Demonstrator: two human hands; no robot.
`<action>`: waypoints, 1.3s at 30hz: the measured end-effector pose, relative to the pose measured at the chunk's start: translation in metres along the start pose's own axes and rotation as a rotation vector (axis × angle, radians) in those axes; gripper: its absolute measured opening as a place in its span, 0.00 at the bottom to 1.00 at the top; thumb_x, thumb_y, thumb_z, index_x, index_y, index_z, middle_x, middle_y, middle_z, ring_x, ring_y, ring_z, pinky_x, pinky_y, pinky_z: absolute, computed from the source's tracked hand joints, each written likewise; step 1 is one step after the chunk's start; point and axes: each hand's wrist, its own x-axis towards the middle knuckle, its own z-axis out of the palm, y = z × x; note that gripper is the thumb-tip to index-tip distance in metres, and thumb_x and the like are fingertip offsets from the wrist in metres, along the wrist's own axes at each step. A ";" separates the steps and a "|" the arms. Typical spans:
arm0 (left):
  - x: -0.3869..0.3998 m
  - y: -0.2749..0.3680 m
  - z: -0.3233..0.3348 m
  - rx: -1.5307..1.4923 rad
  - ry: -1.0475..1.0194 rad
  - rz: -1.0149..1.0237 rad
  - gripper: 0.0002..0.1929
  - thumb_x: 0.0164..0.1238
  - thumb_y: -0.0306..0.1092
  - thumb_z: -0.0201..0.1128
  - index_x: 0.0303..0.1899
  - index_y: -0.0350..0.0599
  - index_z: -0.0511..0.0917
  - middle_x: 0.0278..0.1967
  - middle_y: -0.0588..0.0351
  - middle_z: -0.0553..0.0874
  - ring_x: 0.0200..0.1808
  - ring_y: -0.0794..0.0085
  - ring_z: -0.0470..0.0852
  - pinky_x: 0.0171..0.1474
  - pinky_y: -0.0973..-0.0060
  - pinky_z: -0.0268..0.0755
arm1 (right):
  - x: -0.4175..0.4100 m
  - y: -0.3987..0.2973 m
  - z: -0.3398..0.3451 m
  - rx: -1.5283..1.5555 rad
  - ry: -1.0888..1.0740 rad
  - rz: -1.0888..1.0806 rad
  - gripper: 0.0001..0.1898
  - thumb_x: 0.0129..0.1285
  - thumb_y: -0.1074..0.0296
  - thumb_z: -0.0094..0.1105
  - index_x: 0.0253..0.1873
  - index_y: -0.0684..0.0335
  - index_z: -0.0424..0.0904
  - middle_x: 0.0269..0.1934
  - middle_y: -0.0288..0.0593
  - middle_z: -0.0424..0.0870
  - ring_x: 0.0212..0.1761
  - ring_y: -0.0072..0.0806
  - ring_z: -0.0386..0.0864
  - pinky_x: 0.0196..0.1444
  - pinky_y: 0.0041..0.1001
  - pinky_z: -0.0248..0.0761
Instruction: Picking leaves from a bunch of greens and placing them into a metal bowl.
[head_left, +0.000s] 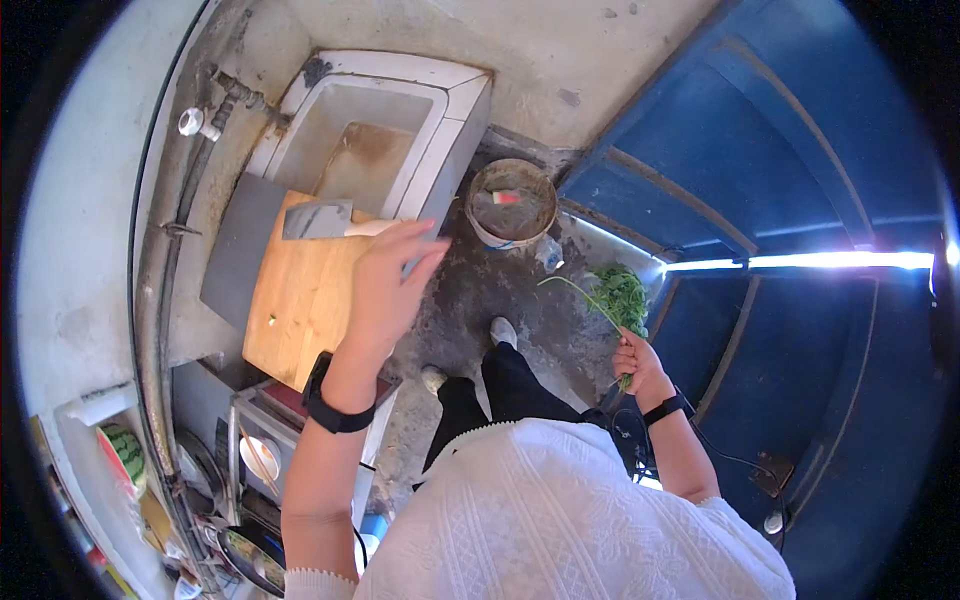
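My left hand (394, 281) is raised over the right edge of a wooden cutting board (300, 300), fingers apart and slightly blurred. Behind its fingertips runs the pale handle of a cleaver (319, 220), whose broad blade lies flat across the board's far end. A small pale scrap (272, 320) rests on the bare wood. Out to the right, my right hand (637, 364) grips a bunch of leafy greens (621, 291) by the stems. One long stem sticks out of the bunch to the left.
Beyond the board is a tiled sink (433, 157), with a pipe tap (196, 123) at its left. A bucket (551, 202) holding a watermelon piece (505, 197) stands on the floor beside a crumpled plastic bag (550, 253). Blue metal doors (787, 352) close off the right; a bowl (260, 457) sits lower left.
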 end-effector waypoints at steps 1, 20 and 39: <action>-0.011 -0.010 -0.006 0.000 -0.034 -0.084 0.15 0.51 0.27 0.70 0.43 0.38 0.83 0.52 0.47 0.81 0.57 0.60 0.78 0.59 0.71 0.68 | -0.003 -0.001 0.008 -0.002 0.013 0.026 0.17 0.64 0.58 0.61 0.24 0.54 0.66 0.12 0.24 0.58 0.09 0.13 0.52 0.07 0.14 0.43; -0.192 0.027 -0.007 -0.141 0.667 -0.558 0.15 0.52 0.17 0.60 0.43 0.40 0.81 0.48 0.50 0.80 0.54 0.63 0.77 0.57 0.71 0.67 | -0.074 0.035 0.202 -1.299 -0.499 0.145 0.19 0.65 0.54 0.59 0.24 0.55 0.63 0.12 0.23 0.57 0.09 0.10 0.51 0.09 0.16 0.40; -0.347 0.126 -0.077 0.642 1.003 -0.257 0.26 0.41 0.24 0.75 0.48 0.51 0.80 0.46 0.54 0.73 0.44 0.67 0.72 0.43 0.72 0.69 | -0.198 0.222 0.208 -1.364 -1.060 0.496 0.17 0.70 0.60 0.52 0.25 0.55 0.64 0.12 0.24 0.56 0.10 0.10 0.50 0.09 0.14 0.38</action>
